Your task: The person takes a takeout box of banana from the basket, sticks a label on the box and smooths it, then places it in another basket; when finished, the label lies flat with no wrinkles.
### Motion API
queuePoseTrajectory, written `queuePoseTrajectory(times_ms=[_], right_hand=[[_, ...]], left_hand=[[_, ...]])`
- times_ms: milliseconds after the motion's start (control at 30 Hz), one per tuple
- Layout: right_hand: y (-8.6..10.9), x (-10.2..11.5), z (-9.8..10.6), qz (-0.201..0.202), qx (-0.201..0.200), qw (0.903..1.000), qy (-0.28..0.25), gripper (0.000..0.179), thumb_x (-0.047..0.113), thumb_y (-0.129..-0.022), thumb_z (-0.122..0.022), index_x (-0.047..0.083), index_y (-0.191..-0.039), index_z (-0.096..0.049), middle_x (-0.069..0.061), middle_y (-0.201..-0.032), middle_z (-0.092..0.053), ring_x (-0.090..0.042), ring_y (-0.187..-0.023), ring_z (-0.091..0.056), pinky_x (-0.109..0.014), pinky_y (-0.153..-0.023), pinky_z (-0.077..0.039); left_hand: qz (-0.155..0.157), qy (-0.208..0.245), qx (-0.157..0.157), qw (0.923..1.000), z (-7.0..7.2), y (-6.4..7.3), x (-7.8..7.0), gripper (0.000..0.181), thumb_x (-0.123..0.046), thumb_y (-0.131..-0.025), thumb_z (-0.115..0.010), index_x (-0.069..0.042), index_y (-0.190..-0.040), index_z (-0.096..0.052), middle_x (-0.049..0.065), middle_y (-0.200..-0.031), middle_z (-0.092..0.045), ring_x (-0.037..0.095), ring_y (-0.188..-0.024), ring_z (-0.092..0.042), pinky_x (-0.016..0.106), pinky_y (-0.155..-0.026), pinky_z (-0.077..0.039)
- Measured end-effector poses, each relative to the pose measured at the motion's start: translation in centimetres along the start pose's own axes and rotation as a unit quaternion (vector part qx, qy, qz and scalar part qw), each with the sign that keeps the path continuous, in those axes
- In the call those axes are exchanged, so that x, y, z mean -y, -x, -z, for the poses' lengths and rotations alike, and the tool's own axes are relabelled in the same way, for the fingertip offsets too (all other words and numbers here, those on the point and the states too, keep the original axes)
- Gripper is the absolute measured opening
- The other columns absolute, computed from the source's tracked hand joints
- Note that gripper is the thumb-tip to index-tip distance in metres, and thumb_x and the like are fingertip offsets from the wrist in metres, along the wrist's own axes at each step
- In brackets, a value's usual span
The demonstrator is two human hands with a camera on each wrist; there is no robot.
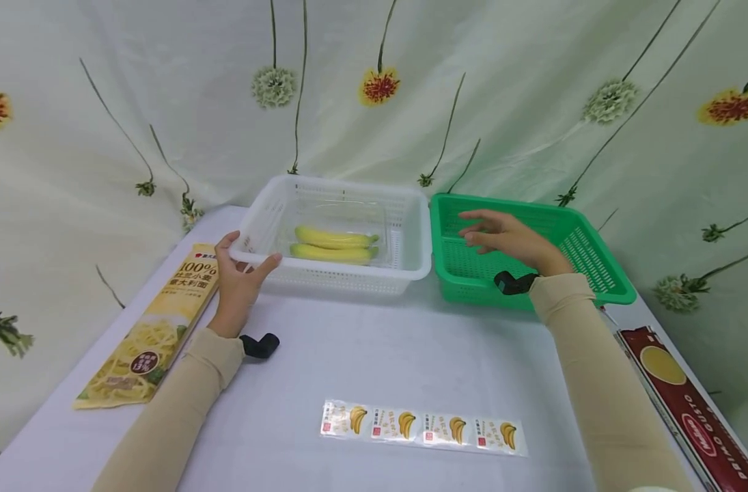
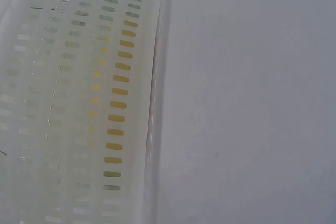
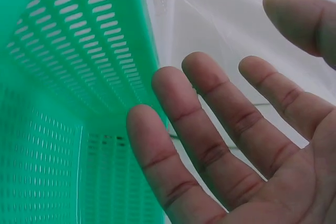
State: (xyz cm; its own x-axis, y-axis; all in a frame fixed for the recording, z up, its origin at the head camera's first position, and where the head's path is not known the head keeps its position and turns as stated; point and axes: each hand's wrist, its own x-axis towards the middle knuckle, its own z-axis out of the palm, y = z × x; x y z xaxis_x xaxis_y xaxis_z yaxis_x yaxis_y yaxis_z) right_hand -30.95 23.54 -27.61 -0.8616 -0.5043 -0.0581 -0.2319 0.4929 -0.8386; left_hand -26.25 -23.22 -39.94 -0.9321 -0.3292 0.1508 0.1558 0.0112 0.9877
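My left hand (image 1: pixel 237 290) grips the near left corner of a white perforated basket (image 1: pixel 349 277), thumb along the front rim and fingers at the left side. Inside that basket lies a clear plastic box (image 1: pixel 343 210) with two yellow bananas (image 1: pixel 333 254). The left wrist view shows only the slotted basket wall (image 2: pixel 68 103), yellow showing through the slots. Over a green perforated basket (image 1: pixel 472 290) on the right, my right hand (image 1: pixel 509 238) hovers with nothing in it. In the right wrist view its fingers (image 3: pixel 210 150) are spread and nearly straight beside the green wall (image 3: pixel 47 82).
A yellow pasta packet (image 1: pixel 149 335) lies at the table's left edge, a dark red packet (image 1: pixel 687 403) at the right edge. Nearer me lies a strip of banana stickers (image 1: pixel 423 429) on the white cloth (image 1: pixel 374 355). A flowered curtain (image 1: pixel 343 130) hangs behind the baskets.
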Motion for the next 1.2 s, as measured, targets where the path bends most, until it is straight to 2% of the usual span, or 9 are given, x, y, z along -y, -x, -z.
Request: queuePoseTrajectory(times_ms=[233, 500, 567, 733, 800, 933, 1200], right_hand=[[-2.6, 0.8, -1.0, -0.018, 0.031, 0.9993, -0.012, 0.062, 0.019, -0.112, -0.061, 0.003, -0.167, -0.037, -0.026, -0.157, -0.052, -0.042, -0.139, -0.056, -0.056, -0.114, -0.049], [-5.1, 1.9, -2.2, -0.028, 0.042, 0.9980, -0.038, 0.057, 0.018, -0.112, -0.060, 0.007, -0.164, -0.041, -0.023, -0.141, -0.062, -0.035, -0.126, -0.061, -0.052, -0.113, -0.049], [-5.7, 2.3, -2.7, -0.033, 0.046, 0.9975, -0.042, 0.057, 0.018, -0.112, -0.061, 0.008, -0.164, -0.041, -0.019, -0.144, -0.061, -0.036, -0.125, -0.061, -0.051, -0.113, -0.050], [-7.0, 3.5, -3.9, -0.064, 0.063, 0.9939, -0.064, 0.064, 0.016, -0.111, -0.062, 0.009, -0.168, -0.034, -0.024, -0.155, -0.052, -0.045, -0.133, -0.057, -0.049, -0.111, -0.052], [-7.5, 3.9, -4.5, -0.080, 0.073, 0.9913, -0.075, 0.069, 0.014, -0.111, -0.061, 0.010, -0.171, -0.027, -0.026, -0.161, -0.045, -0.048, -0.137, -0.055, -0.050, -0.112, -0.052], [-8.5, 4.8, -5.5, -0.122, 0.074, 0.9835, -0.111, 0.075, 0.014, -0.112, -0.059, 0.017, -0.174, -0.017, -0.020, -0.170, -0.035, -0.048, -0.142, -0.053, -0.048, -0.113, -0.051], [-10.6, 5.7, -7.2, -0.194, 0.031, 0.9581, -0.209, 0.079, 0.015, -0.112, -0.057, 0.023, -0.176, -0.012, -0.025, -0.177, -0.015, -0.044, -0.145, -0.051, -0.049, -0.117, -0.047]], left_hand=[[-0.007, 0.000, 0.002, 1.0000, 0.0, 0.0, 0.1, 0.090, -0.011, -0.098, -0.079, -0.023, -0.164, -0.018, 0.006, -0.170, -0.034, 0.022, -0.150, -0.039, 0.037, -0.121, -0.037], [-0.004, -0.007, 0.001, 1.0000, -0.3, 0.1, -0.4, 0.090, -0.012, -0.098, -0.078, -0.023, -0.164, -0.018, 0.007, -0.169, -0.034, 0.023, -0.149, -0.041, 0.036, -0.120, -0.040], [-0.004, -0.008, 0.001, 1.0000, -0.2, 0.1, -0.4, 0.089, -0.012, -0.099, -0.078, -0.023, -0.163, -0.018, 0.007, -0.169, -0.034, 0.023, -0.149, -0.041, 0.036, -0.120, -0.040], [-0.002, -0.010, 0.003, 0.9999, 0.0, 0.1, -0.3, 0.090, -0.012, -0.099, -0.078, -0.024, -0.164, -0.017, 0.006, -0.170, -0.033, 0.023, -0.150, -0.040, 0.037, -0.121, -0.040], [-0.002, -0.010, 0.003, 0.9999, 0.0, 0.1, -0.2, 0.090, -0.013, -0.099, -0.078, -0.024, -0.164, -0.017, 0.005, -0.170, -0.033, 0.023, -0.150, -0.040, 0.037, -0.121, -0.040], [-0.003, -0.007, 0.002, 1.0000, 0.1, 0.1, -0.2, 0.090, -0.012, -0.099, -0.078, -0.024, -0.164, -0.017, 0.005, -0.170, -0.033, 0.023, -0.150, -0.040, 0.037, -0.121, -0.040], [-0.006, -0.001, 0.007, 1.0000, 0.0, 0.1, -0.3, 0.089, -0.012, -0.099, -0.078, -0.024, -0.163, -0.018, 0.006, -0.170, -0.033, 0.023, -0.149, -0.041, 0.036, -0.121, -0.040]])
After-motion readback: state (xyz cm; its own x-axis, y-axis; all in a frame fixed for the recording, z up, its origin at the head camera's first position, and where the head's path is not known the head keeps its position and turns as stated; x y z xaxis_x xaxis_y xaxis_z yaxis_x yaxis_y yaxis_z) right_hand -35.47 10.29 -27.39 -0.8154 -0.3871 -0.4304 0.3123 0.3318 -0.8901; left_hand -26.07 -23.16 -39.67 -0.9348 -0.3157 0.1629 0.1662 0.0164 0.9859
